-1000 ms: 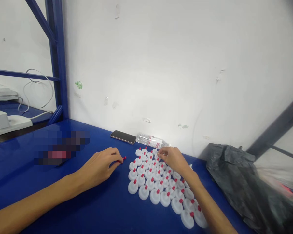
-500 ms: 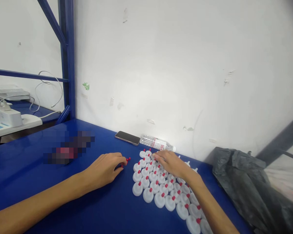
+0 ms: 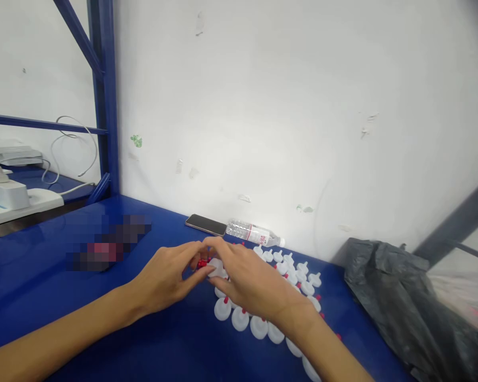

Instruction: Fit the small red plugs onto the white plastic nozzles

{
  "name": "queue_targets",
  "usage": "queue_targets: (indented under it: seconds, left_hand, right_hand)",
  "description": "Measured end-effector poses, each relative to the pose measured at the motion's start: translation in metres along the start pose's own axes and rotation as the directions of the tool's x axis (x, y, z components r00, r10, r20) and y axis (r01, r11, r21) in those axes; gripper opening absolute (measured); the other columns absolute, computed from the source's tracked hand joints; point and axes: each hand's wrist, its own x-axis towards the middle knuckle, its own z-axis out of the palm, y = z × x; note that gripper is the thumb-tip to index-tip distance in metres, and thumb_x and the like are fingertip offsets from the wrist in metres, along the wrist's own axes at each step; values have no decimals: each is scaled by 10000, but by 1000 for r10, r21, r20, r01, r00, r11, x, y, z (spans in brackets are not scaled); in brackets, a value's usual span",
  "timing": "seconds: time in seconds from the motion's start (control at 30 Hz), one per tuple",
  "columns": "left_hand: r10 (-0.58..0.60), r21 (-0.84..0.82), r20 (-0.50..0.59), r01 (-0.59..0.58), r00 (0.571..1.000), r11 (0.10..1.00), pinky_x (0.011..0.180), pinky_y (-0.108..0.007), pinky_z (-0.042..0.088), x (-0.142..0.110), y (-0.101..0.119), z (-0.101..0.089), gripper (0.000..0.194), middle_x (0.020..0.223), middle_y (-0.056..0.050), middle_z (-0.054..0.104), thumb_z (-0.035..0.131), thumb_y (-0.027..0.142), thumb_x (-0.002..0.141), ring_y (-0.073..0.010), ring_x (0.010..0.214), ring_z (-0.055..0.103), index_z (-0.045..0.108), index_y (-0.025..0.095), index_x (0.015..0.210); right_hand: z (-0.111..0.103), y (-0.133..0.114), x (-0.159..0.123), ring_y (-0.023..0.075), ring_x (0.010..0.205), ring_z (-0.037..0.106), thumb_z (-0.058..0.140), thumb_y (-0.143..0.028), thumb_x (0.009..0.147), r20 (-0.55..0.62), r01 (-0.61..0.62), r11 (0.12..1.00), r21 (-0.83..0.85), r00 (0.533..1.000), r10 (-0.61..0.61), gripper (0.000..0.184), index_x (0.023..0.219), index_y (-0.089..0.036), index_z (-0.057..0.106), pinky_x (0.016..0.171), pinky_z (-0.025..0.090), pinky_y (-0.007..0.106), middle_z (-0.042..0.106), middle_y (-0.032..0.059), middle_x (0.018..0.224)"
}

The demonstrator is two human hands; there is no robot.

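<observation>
My left hand (image 3: 161, 278) is closed, with small red tip caps (image 3: 202, 262) between its fingertips. Against it, my right hand (image 3: 253, 276) pinches a white round nozzle lid (image 3: 217, 269) by its disc, and the fingertips of both hands meet there. Below and behind the right hand lie rows of similar white lids (image 3: 240, 319), many with red caps on their spouts; the hand and forearm hide part of them. Farther back, several lids with bare white spouts (image 3: 303, 268) stand on the blue table (image 3: 171, 345).
A phone (image 3: 206, 225) and a clear bottle (image 3: 253, 232) lying on its side are near the wall. A black plastic bag (image 3: 394, 297) is at the right, a blurred dark object (image 3: 109, 246) at the left. A white power strip (image 3: 43, 201) sits beyond the blue post (image 3: 105, 95).
My right hand has moved left from the back of the lid rows to my left hand, bringing a white lid. My left hand stays nearly in place with the red caps.
</observation>
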Motion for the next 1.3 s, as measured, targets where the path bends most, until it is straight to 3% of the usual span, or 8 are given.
queue_targets:
  seconds: [0.13,0.27,0.4,0.53,0.67,0.77,1.1,1.3]
  left_hand:
    - [29,18,23,-29,999,999,574,-279,322,1,-3,2,291,712,26,598,420,332,1047,-122,577,511,567,202,833]
    - [-22,-65,-14,21,1000,998,597,-267,318,2,-3,-4,406,621,45,496,340,302,1071,-108,568,451,423,196,688]
    - [-49,-11,-71,49,996,999,577,-290,278,2,-1,-11,415,586,50,418,319,315,1065,-118,531,363,326,211,664]
    - [-92,67,30,90,995,994,611,-292,306,4,2,-11,335,676,32,516,373,333,1044,-138,599,458,432,212,738]
    - [-160,122,129,145,979,982,648,-299,356,5,-4,-4,204,852,5,615,420,291,1003,-154,676,546,566,224,877]
    - [-176,161,165,149,971,976,678,-309,392,5,-13,2,223,993,-15,650,413,258,988,-163,734,597,635,247,968]
    - [-234,188,230,192,945,963,694,-304,451,6,-16,0,299,1008,-24,719,469,277,966,-193,831,664,768,286,977]
    - [-235,169,257,196,937,966,729,-302,471,9,-14,-1,319,1041,-44,742,467,271,966,-215,899,688,785,277,991]
  right_hand:
    - [4,-3,12,226,1054,709,577,-104,901,67,18,998,56,998,-22,500,1356,-256,439,894,574,347,744,54,1143]
    - [6,35,14,222,1090,674,530,-36,897,29,31,996,-83,999,-29,470,1313,-252,504,908,552,363,728,75,1153]
    - [1,94,0,221,1006,682,531,-155,953,-70,-208,960,-190,978,198,317,1256,-241,565,894,536,377,718,77,1135]
    - [-8,127,-16,212,1010,684,501,-288,992,-104,-323,937,-136,945,310,223,1140,-262,666,912,519,363,733,49,1121]
    - [-5,131,-17,223,1052,704,473,-319,1002,39,-324,945,-53,944,326,293,1069,-248,750,939,512,348,782,50,1114]
    - [5,134,-14,218,987,724,514,-279,975,111,-327,944,-34,938,329,269,1037,-254,775,892,522,329,803,31,1052]
    - [23,148,-16,189,842,728,627,-208,883,144,-358,933,-45,922,360,166,889,-245,789,763,527,282,808,15,907]
    - [20,143,-15,198,886,727,610,-238,909,138,-319,945,-69,935,326,176,986,-247,767,798,540,300,804,18,975]
